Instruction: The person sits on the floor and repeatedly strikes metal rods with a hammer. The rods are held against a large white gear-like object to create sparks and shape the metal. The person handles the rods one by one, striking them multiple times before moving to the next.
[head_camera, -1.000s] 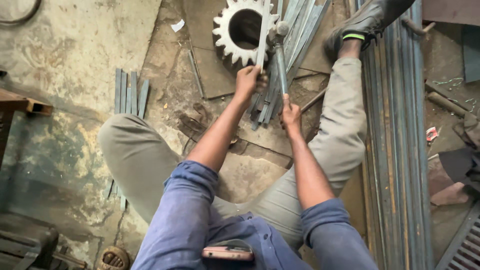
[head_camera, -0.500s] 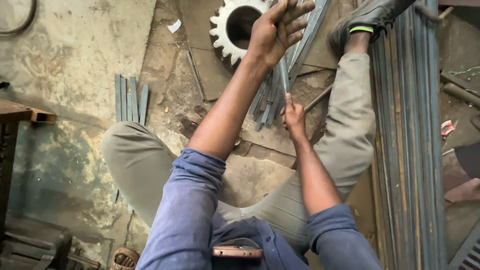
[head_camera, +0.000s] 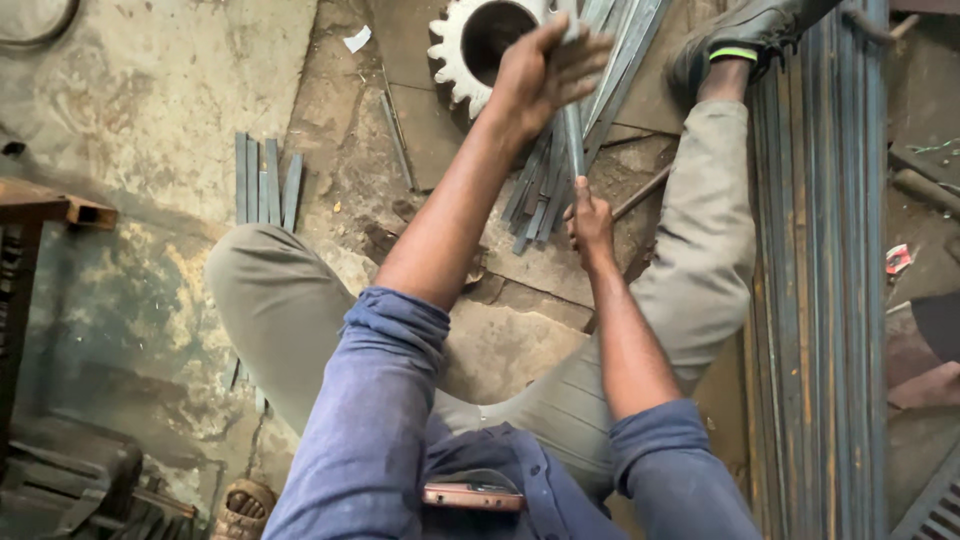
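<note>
Item: flat steel strip (head_camera: 573, 140). Long, narrow, grey, bare metal with a dull sheen. Held nearly upright, leaning slightly, its upper end inside the grip of the left hand (head_camera: 540, 70), its lower part inside the grip of the right hand (head_camera: 590, 222). Upper end blurred; exact length cannot be told.

Item: bundle of like strips (head_camera: 545, 190). Grey, thin, straight, lying loose and fanned on the floor (head_camera: 150, 90), slanting from beside the right hand toward the floor's far edge. Ends uneven, several overlapping.

Item: toothed steel wheel (head_camera: 470, 50). Pale grey, round, dark central bore, lying flat on the floor, near its far edge, partly behind the left hand, just beside the bundle.
</note>
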